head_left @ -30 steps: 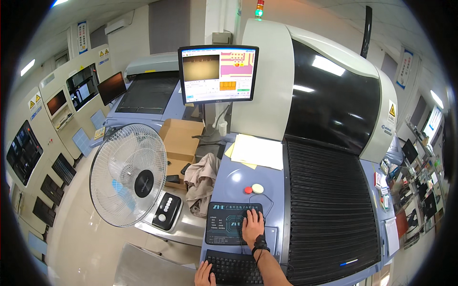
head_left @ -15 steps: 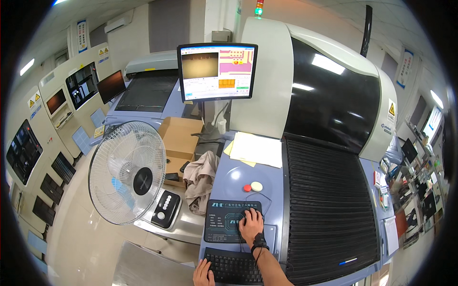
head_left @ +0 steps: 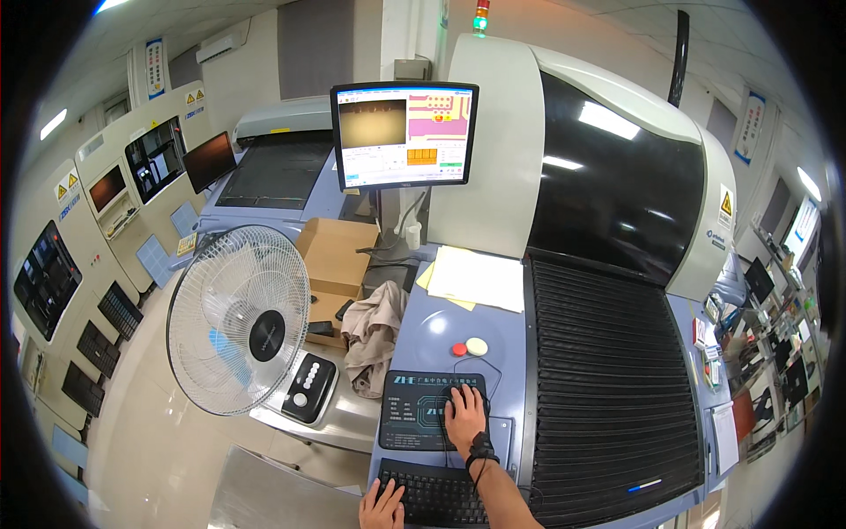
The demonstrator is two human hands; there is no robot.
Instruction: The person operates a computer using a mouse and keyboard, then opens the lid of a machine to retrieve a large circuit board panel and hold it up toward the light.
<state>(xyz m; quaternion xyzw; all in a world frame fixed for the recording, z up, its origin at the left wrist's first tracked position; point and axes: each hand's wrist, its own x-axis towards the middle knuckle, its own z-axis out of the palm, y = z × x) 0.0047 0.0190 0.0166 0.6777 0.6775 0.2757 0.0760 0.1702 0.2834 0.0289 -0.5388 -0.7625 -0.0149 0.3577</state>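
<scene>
My right hand curls over a dark computer mouse, mostly hidden under the palm and fingers. It rests on a dark printed mouse pad, and a black band circles the wrist. Below, my left hand lies on the left end of a black keyboard, its fingers stretched out and slightly apart. Ahead stands a lit monitor showing a brownish camera picture beside a pink and yellow diagram.
A red button and a pale button sit above the pad, near white papers. Right of my arm is a black ribbed cover with a pen on it. At left stand a fan, a cardboard box and a crumpled cloth.
The whole view has shifted slightly to the right. My left fingers have spread a little on the keyboard. My right hand stays on the mouse.
</scene>
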